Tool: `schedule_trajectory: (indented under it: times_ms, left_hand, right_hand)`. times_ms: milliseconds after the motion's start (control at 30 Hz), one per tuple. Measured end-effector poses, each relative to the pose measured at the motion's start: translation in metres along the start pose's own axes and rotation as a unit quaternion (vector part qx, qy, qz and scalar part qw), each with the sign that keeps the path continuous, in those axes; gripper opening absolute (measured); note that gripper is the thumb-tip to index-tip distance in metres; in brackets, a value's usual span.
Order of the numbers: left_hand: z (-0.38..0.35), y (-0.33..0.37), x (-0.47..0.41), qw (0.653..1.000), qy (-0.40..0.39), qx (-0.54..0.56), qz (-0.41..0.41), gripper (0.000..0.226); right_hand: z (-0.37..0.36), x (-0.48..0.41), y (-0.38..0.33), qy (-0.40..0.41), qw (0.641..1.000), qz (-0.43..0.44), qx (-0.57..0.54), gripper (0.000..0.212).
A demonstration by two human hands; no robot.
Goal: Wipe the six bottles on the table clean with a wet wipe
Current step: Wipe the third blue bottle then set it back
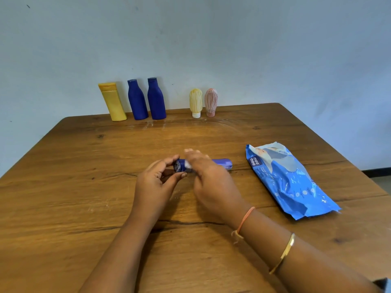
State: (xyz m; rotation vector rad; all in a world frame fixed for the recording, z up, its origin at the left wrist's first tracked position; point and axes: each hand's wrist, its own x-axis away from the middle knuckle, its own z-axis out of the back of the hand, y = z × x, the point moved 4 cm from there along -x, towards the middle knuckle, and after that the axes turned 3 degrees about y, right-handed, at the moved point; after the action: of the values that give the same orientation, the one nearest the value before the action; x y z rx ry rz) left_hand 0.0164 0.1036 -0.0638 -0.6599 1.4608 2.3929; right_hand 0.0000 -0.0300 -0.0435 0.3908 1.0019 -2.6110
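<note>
Broadly, a pale blue wall (211, 39) closes the room behind a brown wooden bench (84, 187), its grain cracked across and marked with whitish smears near the far edge. That top looks smooth, so a round bottle could roll if let go. A blue wipes pack (289, 178) lies flat at the right, well apart from the work.

Along the far edge, close to the wall, five stand upright: a yellow bottle (113, 102), two upright blue bottles (137, 100) (157, 99), then a cream tube (195, 102) and a pink tube (211, 102) balanced on their caps, which a careless reach could topple.

The sixth, a lying bottle (222, 163), is on its side mid-bench. The left hand (156, 182) pinches its left end between thumb and fingers. The right hand (211, 178), blurred, covers its middle, holding a white wet wipe (187, 164) against it. I judge that too hard a rub could twist the bottle out of that light pinch, or the small wipe could slip free.
</note>
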Motion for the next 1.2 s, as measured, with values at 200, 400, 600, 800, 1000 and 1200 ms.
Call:
schedule_trajectory:
  times_ms: [200,400,600,800,1000,1200]
  left_hand:
    - [-0.001,-0.007,-0.001,0.999,0.004,0.006,0.040,0.039]
    - [-0.004,-0.009,-0.001,0.996,0.012,0.033,0.076,0.038]
    - [-0.003,-0.011,-0.001,0.996,0.018,0.041,0.083,0.035]
    - [-0.004,-0.016,-0.001,0.996,0.008,0.044,0.076,0.033]
    - [-0.007,-0.020,-0.002,0.993,0.010,0.061,0.103,0.034]
    - [-0.008,-0.021,-0.002,0.992,0.013,0.058,0.111,0.029]
  right_hand:
    - [-0.009,0.004,-0.002,-0.018,0.992,0.083,0.098,0.062]
    - [0.019,-0.003,0.060,0.012,0.994,-0.077,0.075,0.057]
    - [0.014,-0.008,0.040,0.004,0.995,-0.058,0.082,0.057]
    - [-0.010,-0.004,-0.013,-0.055,0.989,0.093,0.104,0.061]
    - [0.016,-0.002,0.042,0.012,0.996,-0.044,0.073,0.056]
    - [0.019,-0.006,0.055,0.025,0.991,-0.120,0.058,0.055]
